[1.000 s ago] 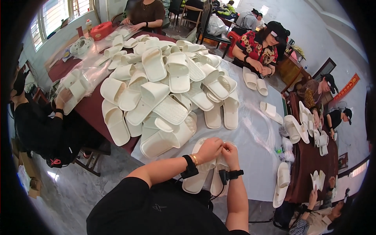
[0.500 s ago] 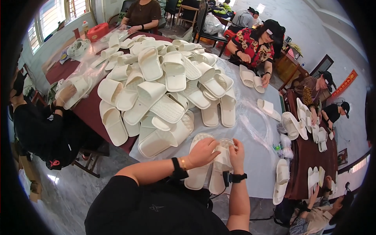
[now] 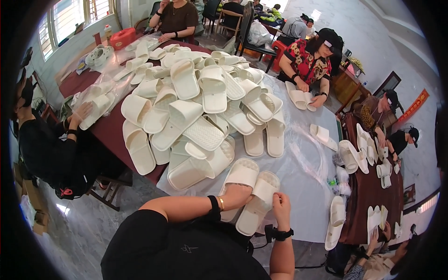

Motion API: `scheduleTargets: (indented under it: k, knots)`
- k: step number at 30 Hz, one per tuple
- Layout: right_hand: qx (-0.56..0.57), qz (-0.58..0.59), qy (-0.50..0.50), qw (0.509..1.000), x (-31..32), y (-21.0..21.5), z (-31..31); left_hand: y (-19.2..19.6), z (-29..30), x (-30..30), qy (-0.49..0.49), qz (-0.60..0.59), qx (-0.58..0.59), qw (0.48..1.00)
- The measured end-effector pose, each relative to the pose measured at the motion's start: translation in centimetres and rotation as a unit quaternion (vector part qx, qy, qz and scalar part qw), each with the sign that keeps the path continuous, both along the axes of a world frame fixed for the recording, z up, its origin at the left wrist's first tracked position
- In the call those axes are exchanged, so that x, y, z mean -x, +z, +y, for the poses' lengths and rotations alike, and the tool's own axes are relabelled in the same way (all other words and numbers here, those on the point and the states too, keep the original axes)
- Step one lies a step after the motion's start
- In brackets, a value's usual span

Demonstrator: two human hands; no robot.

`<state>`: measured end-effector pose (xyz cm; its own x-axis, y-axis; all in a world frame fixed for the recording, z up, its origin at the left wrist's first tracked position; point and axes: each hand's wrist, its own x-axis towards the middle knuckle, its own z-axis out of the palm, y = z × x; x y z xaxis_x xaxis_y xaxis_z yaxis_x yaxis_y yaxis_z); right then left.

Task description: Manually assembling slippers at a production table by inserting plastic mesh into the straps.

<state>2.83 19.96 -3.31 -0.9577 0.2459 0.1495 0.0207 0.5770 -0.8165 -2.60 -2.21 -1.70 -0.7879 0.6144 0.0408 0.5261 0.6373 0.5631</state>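
Two cream-white slippers lie side by side at the table's near edge, toes pointing away from me. My left hand (image 3: 237, 196) is at the left slipper (image 3: 241, 171), with its fingers hidden beneath the strap from the heel side. The right slipper (image 3: 259, 200) is angled, its heel toward me, and its strap stands up in an arch. At this slipper's right edge, my right hand (image 3: 281, 205) has its fingers curled together. Whether anything is pinched in them is hidden. Both my wrists wear black bands.
A large heap of matching slippers (image 3: 214, 88) covers the table's middle. Clear plastic film (image 3: 308, 161) lies on the pale sheet at right. Single slippers (image 3: 335, 221) lie near the right edge. Several people handle slippers around the tables; a red container (image 3: 122, 38) stands far left.
My left hand has moved from the right slipper into the left one, whose strap now shows raised. My right hand has dropped slightly nearer me, and the right slipper has turned at an angle.
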Motion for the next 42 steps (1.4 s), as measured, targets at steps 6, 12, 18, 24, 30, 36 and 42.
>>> scheduleTargets:
  k: [6,12,18,24,30,36,42]
  knots:
    - [0.240,-0.050,-0.048,0.968,-1.0,0.8,1.0,0.5,-0.4,0.4,0.018,0.020,-0.026,0.999]
    - [0.220,0.013,-0.132,0.966,-3.1,1.5,5.7,11.3,-4.1,5.7,0.052,0.078,-0.130,0.987]
    - [0.192,0.034,-0.219,0.956,-4.8,1.9,9.9,18.0,-13.3,19.6,0.182,0.275,-0.126,0.936]
    - [0.013,0.049,-0.335,0.941,-8.2,1.4,16.8,9.5,-22.1,28.6,0.217,0.269,0.006,0.938]
    - [-0.225,0.055,-0.550,0.802,-11.5,-0.4,25.1,9.4,-19.9,24.3,0.192,0.191,0.022,0.962]
    - [-0.369,-0.221,-0.453,0.781,-9.2,1.3,25.1,12.8,-15.9,16.4,0.171,0.275,-0.095,0.941]
    - [-0.481,-0.170,-0.391,0.766,-9.2,1.2,26.3,13.6,-10.2,8.2,0.035,0.272,-0.159,0.948]
